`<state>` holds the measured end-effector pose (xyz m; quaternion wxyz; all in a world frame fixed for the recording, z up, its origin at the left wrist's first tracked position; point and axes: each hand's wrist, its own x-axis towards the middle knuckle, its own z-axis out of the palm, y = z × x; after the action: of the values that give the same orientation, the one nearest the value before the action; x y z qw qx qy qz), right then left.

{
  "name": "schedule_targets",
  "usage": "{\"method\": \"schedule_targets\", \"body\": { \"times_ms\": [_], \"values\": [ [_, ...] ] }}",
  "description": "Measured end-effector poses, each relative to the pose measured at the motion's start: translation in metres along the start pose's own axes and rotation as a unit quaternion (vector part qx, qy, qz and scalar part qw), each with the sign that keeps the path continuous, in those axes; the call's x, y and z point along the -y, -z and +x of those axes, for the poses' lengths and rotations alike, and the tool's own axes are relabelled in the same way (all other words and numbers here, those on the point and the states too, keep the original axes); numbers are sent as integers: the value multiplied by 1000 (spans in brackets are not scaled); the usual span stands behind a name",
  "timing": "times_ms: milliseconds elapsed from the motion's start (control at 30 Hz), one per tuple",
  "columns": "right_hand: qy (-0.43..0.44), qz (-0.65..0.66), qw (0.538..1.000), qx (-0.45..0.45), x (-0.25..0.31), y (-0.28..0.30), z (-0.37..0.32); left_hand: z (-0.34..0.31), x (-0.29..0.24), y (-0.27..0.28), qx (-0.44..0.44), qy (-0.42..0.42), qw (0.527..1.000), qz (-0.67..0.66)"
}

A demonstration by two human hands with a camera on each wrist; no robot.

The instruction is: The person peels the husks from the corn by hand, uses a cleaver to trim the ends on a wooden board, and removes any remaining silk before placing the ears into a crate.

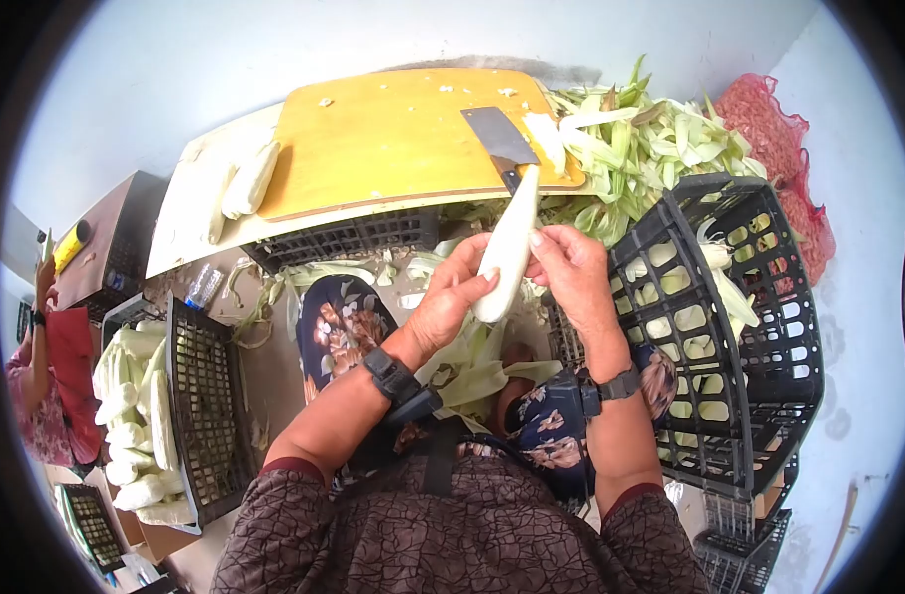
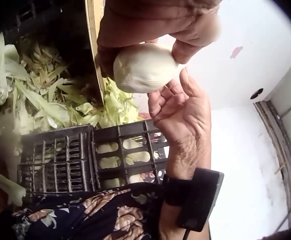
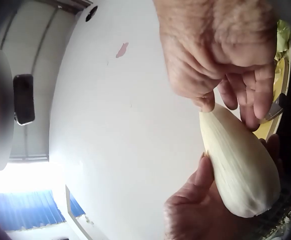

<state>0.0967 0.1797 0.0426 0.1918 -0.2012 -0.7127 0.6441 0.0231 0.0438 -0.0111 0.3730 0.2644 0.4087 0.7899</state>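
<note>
A pale, husked ear of corn (image 1: 510, 247) is held upright and slightly tilted above the lap. The left hand (image 1: 452, 297) grips its lower part, thumb across the front. The right hand (image 1: 574, 272) pinches at its side with thumb and index finger. In the right wrist view the right hand (image 3: 220, 55) has its fingertips at the narrow end of the corn (image 3: 240, 165), while the left hand (image 3: 195, 210) supports it from below. The left wrist view shows the corn (image 2: 145, 68) in the left hand (image 2: 155, 25), with the right hand (image 2: 183, 112) beside it.
A cleaver (image 1: 499, 136) lies on the yellow board (image 1: 383, 139), with husked ears (image 1: 251, 180) at the left. A husk pile (image 1: 651, 148) and red mesh sacks (image 1: 769, 129) are at the back right. Black crates stand left (image 1: 210, 406) and right (image 1: 710, 396). Another person (image 1: 51, 386) is far left.
</note>
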Motion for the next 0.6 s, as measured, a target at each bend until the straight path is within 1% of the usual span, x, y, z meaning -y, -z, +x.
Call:
{"method": "schedule_targets", "body": {
  "times_ms": [33,100,167,200,267,300,367,500,600],
  "values": [
    [-2,-1,1000,-1,2,2,0,3,1,1,-9,6,998,-66],
    [-14,0,1000,-2,8,4,0,6,1,1,-6,19,996,-90],
    [-20,2,1000,1,8,4,1,8,-4,-4,32,45,984,-169],
    [-25,4,1000,4,7,5,2,10,-2,-4,31,47,984,-171],
    [-25,9,1000,4,7,4,1,14,2,-2,68,69,976,-193],
    [-22,16,1000,6,7,4,1,14,2,-2,67,71,976,-195],
    [-18,2,1000,0,7,3,1,13,1,-4,32,90,981,-169],
    [-5,-28,999,-14,6,0,0,10,1,-3,27,86,980,-175],
    [-13,-31,999,-8,5,-3,-2,7,2,3,6,90,980,-177]
  ]
}}
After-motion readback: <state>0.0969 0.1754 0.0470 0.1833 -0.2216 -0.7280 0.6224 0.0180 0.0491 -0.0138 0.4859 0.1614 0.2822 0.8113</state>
